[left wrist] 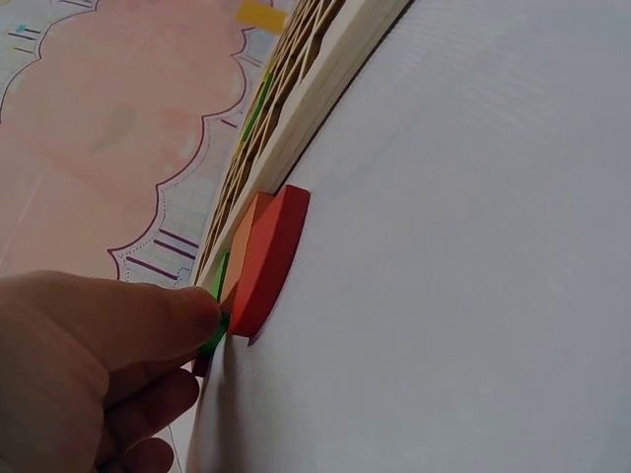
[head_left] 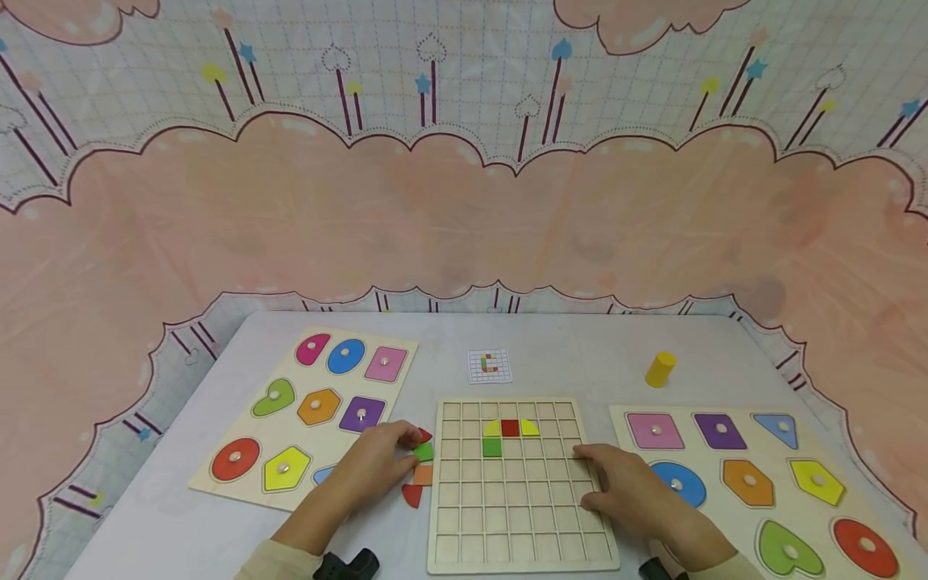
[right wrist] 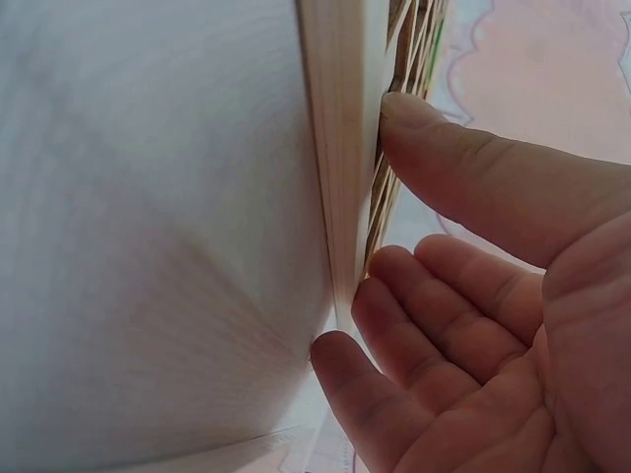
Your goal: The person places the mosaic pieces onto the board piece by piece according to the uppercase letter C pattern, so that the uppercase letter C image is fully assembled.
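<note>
A wooden grid board (head_left: pixel 522 515) lies in front of me. In its upper rows sit two yellow curved pieces (head_left: pixel 530 428), a red square (head_left: pixel 511 428) and a green square (head_left: pixel 492 447). My left hand (head_left: pixel 370 463) is at the board's left side, thumb and finger pinching a green block (head_left: pixel 424 452). Around that block lie an orange square (head_left: pixel 423 475), a red curved piece (left wrist: pixel 271 261) and another red piece (head_left: pixel 424 435), partly covered by the fingers. My right hand (head_left: pixel 627 487) rests at the board's right edge, its thumb (right wrist: pixel 424 128) touching the rim and its fingers loosely bent.
A small pattern card (head_left: pixel 489 366) lies beyond the board. A yellow cylinder (head_left: pixel 660 369) stands at the back right. Knobbed shape-puzzle boards flank the grid, one on the left (head_left: pixel 242 419) and one on the right (head_left: pixel 706 524).
</note>
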A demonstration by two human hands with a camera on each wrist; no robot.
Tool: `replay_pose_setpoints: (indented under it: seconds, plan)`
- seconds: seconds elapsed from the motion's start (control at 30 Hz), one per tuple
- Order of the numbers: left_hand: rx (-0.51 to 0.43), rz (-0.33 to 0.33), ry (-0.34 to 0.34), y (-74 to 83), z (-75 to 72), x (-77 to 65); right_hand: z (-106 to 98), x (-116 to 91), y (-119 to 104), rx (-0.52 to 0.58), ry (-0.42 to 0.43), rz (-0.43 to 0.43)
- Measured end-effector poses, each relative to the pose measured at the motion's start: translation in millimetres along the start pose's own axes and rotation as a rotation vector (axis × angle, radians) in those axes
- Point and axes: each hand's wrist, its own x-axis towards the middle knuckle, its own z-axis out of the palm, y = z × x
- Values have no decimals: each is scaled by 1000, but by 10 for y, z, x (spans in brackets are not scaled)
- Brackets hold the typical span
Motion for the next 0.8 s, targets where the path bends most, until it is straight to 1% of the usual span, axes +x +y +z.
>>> replay_pose_setpoints:
  seconds: [0.63,0.8]
  plan:
    - [10,-2,9,-62,-1,7,1,0,-1,3,5,-9]
    - [17,13,10,-73,1,2,6,-4,-6,-1,5,-4]
